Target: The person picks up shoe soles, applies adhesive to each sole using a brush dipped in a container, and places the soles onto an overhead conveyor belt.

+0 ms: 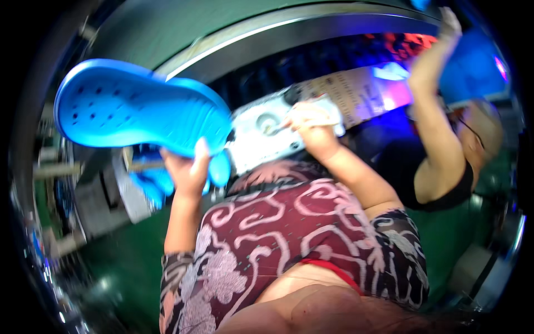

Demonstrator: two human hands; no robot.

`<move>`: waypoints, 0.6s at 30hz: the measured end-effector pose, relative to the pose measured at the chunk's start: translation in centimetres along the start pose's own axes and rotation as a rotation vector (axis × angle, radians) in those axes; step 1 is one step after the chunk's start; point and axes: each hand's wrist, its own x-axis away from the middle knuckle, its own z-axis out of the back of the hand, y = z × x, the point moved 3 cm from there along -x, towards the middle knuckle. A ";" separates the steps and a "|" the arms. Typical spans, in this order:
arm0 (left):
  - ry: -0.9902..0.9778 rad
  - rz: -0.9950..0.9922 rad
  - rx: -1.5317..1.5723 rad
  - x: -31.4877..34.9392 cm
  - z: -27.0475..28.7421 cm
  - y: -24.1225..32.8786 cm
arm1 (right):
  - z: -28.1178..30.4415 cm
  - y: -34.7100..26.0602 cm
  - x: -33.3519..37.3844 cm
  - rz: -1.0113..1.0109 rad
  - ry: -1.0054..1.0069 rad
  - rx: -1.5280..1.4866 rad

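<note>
A large bright blue shoe sole (pixel 142 108), with small dark holes at its wide end and ridges toward the other, is held up at the left. My left hand (pixel 186 170) grips its lower edge, thumb on the near face. To the right of the sole is a white, flat-topped piece of equipment (pixel 256 142) with a round grey fitting. My right hand (pixel 314 128) lies over its right part; the fingers are blurred, and whether they hold anything is unclear.
More blue pieces (pixel 153 186) lie below the sole. A cardboard strip (pixel 339 92) runs beyond the white equipment, and a long metal-edged green surface (pixel 222 36) curves behind. At the right, another person (pixel 445 161) in a dark sleeveless top raises an arm.
</note>
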 end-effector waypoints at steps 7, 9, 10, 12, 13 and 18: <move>-0.491 0.601 0.505 -1.2 -0.6 5.3 | 1.3 -0.5 3.4 -0.178 0.061 -0.046; -0.655 0.726 0.547 -1.5 -1.8 4.5 | 1.2 -0.5 3.8 -0.201 0.074 0.029; -0.738 0.772 0.581 -2.0 -2.6 4.5 | 1.0 -0.2 4.4 -0.268 0.090 0.022; -0.871 0.776 0.572 -3.5 -4.2 4.5 | 1.2 0.3 5.6 -0.279 0.131 0.035; -0.881 0.746 0.585 -4.5 -5.1 4.5 | 1.3 0.7 6.0 -0.274 0.134 0.035; -0.898 0.636 0.640 -9.2 -10.3 4.3 | 3.3 1.3 6.8 -0.415 0.377 -0.220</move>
